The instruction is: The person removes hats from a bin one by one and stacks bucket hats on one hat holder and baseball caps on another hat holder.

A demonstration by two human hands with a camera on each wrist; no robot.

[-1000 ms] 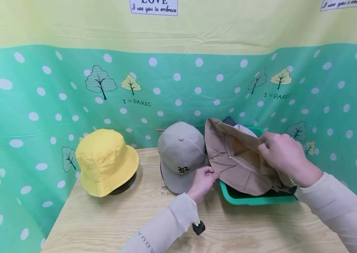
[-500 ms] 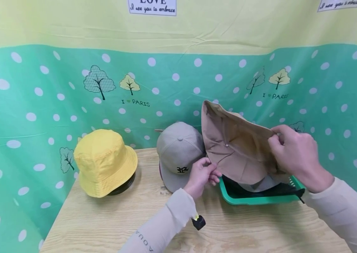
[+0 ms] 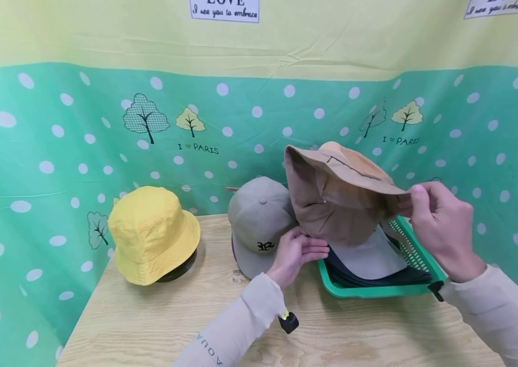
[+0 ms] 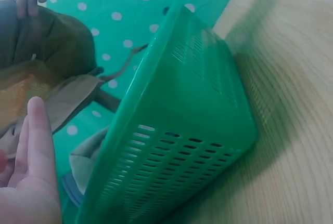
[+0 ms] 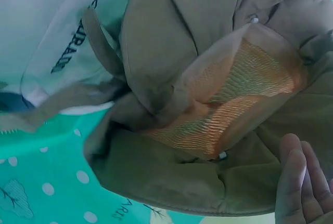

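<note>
One brown hat (image 3: 337,200), now higher

one left hand (image 3: 295,255), one right hand (image 3: 444,227); one yellow bucket hat (image 3: 151,229); one brown brimmed hat (image 3: 343,221); one gray cap (image 3: 261,211), one table (image 3: 148,326); one green basket (image 3: 373,292), at least one pale cap (image 3: 373,260) inside (overlap hides the full count).

Straight-fingered left hand (image 3: 294,253), pinched right hand (image 3: 445,223)
</note>
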